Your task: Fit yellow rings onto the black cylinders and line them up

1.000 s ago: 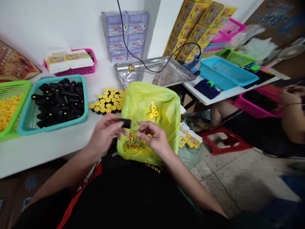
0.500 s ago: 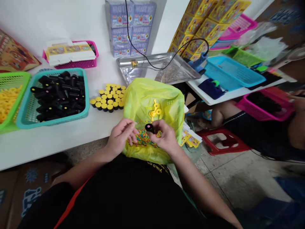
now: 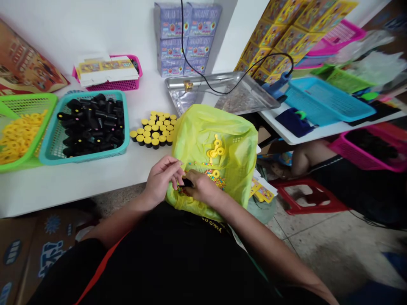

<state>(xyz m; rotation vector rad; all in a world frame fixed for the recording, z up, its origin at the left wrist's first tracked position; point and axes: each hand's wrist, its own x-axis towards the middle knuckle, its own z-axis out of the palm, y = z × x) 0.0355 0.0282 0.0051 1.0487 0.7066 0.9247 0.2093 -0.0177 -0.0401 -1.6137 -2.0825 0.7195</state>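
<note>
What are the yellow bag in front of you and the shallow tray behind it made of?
The bag looks like thin plastic film, probably polyethylene: glossy, translucent and creased. The tray looks like stainless steel or aluminium, given its bright, mirror-like sheen and reflections; the look can't settle which metal.

Bright even light, soft shadows — glare on metal tray (image 3: 203, 80), yellow plastic bag (image 3: 203, 144), edges stretched, blurred

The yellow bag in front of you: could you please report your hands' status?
Right hand on black cylinder, above coloured beads in yellow bag. Left hand beside it, seemingly empty.
</note>
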